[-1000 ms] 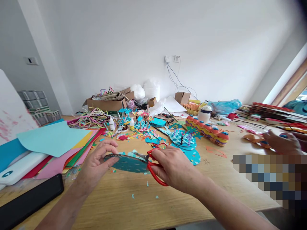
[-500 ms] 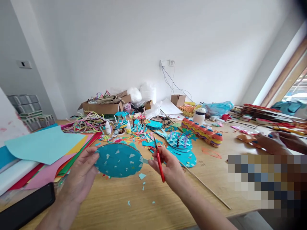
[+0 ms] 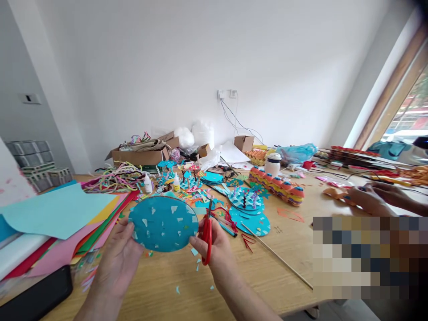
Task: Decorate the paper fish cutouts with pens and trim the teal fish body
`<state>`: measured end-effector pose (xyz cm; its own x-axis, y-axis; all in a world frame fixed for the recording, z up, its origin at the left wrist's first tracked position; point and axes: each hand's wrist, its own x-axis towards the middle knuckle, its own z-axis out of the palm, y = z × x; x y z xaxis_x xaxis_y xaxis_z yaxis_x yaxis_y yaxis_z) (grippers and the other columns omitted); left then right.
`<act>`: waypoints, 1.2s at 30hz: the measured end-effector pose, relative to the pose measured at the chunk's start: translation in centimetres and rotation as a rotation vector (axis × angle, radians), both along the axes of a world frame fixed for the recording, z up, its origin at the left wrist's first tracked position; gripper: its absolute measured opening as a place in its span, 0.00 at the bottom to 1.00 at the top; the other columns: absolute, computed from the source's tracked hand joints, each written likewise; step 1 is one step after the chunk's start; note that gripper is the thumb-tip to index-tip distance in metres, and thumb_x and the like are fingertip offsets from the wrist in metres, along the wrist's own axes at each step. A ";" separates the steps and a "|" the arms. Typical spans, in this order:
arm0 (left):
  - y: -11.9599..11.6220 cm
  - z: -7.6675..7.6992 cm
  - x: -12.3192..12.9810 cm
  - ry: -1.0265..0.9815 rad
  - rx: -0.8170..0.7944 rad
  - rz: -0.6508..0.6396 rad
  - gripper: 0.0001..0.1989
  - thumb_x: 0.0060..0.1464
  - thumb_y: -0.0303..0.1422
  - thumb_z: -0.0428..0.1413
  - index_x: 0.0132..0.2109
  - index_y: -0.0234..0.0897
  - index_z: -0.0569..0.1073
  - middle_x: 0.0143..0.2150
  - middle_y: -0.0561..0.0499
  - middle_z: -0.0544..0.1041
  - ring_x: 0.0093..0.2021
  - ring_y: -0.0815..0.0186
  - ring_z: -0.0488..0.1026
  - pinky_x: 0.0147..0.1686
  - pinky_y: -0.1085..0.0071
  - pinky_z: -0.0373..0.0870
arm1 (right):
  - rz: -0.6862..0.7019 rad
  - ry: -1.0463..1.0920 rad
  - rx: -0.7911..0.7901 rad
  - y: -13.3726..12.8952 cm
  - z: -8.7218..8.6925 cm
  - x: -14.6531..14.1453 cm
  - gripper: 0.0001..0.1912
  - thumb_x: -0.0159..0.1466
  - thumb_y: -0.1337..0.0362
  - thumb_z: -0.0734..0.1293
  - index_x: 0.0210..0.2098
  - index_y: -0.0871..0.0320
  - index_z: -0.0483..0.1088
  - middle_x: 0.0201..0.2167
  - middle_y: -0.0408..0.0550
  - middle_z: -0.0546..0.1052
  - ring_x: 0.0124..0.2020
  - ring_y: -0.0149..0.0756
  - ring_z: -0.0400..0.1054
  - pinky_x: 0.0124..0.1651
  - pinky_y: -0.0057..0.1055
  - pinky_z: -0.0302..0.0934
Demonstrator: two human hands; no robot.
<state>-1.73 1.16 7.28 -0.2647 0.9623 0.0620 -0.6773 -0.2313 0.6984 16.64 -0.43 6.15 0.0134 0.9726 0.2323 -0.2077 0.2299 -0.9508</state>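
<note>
A blue oval disc (image 3: 160, 225), dotted with small pale paper scraps, is held up over the table. My left hand (image 3: 122, 243) is closed on its left edge, thumb on the near face. At the disc's right edge, my right hand (image 3: 216, 249) pinches the rim between thumb and fingers. The same hand also grips red-handled scissors (image 3: 207, 240), blades pointing up. Small pale blue paper clippings (image 3: 194, 252) lie on the table below the disc.
Coloured paper sheets (image 3: 56, 209) and a black phone (image 3: 40, 296) lie at left. Glue bottles (image 3: 148, 183) stand behind the disc. Decorated blue discs (image 3: 245, 203), a wooden stick (image 3: 277, 256) and a painted egg carton (image 3: 276, 186) are at right. Another person's hands (image 3: 371, 200) work farther right.
My right hand has moved left from a pale strip beside the disc onto the disc's edge, bringing the scissors along. The disc has turned to face me more. The view has shifted slightly.
</note>
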 end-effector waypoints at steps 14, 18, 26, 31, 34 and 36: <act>-0.2 0.2 -1.0 0.458 0.150 0.184 0.19 0.39 0.38 0.66 0.40 0.41 0.72 0.40 0.52 0.73 0.44 0.64 0.69 0.41 0.71 0.68 | -0.350 -0.638 0.733 -0.8 1.1 2.5 0.05 0.58 0.72 0.60 0.28 0.56 0.61 0.24 0.44 0.68 0.26 0.32 0.63 0.30 0.28 0.60; -0.9 0.6 -1.8 0.756 0.441 0.274 0.12 0.45 0.33 0.62 0.39 0.42 0.71 0.45 0.50 0.69 0.51 0.61 0.66 0.49 0.65 0.65 | -0.418 -0.832 0.933 -1.0 1.4 3.7 0.11 0.55 0.77 0.59 0.34 0.55 0.62 0.27 0.45 0.72 0.29 0.34 0.66 0.35 0.31 0.62; -2.3 1.3 -1.8 1.324 0.691 0.444 0.11 0.52 0.23 0.54 0.40 0.45 0.70 0.48 0.49 0.67 0.51 0.61 0.66 0.48 0.64 0.65 | -0.419 -0.884 0.911 -0.6 1.1 4.1 0.11 0.55 0.77 0.58 0.33 0.55 0.62 0.26 0.44 0.72 0.29 0.34 0.67 0.34 0.30 0.63; -2.1 1.5 -1.5 1.363 0.780 0.490 0.16 0.51 0.20 0.53 0.43 0.46 0.66 0.47 0.49 0.66 0.51 0.62 0.65 0.48 0.65 0.65 | -0.399 -0.912 0.902 -0.3 1.1 4.3 0.12 0.55 0.77 0.58 0.34 0.54 0.62 0.27 0.45 0.72 0.30 0.35 0.67 0.33 0.29 0.62; -2.4 1.8 -1.3 1.440 0.813 0.502 0.15 0.51 0.19 0.52 0.42 0.45 0.66 0.47 0.50 0.65 0.49 0.63 0.66 0.48 0.66 0.64 | -0.406 -0.930 0.920 -0.1 1.2 4.2 0.12 0.55 0.77 0.59 0.34 0.55 0.63 0.27 0.45 0.72 0.31 0.36 0.68 0.33 0.29 0.61; -2.5 2.0 -1.0 1.477 0.824 0.504 0.14 0.52 0.19 0.52 0.40 0.45 0.67 0.45 0.50 0.66 0.47 0.63 0.67 0.46 0.67 0.65 | -0.410 -0.935 0.920 0.0 1.2 4.1 0.11 0.55 0.76 0.59 0.33 0.55 0.63 0.27 0.45 0.73 0.32 0.36 0.68 0.32 0.29 0.60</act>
<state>-2.74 -1.36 9.31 0.2221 0.4106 0.8843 0.5963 -0.7748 0.2100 20.79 -0.45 7.37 -0.2568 0.4284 0.8663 0.6545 0.7366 -0.1703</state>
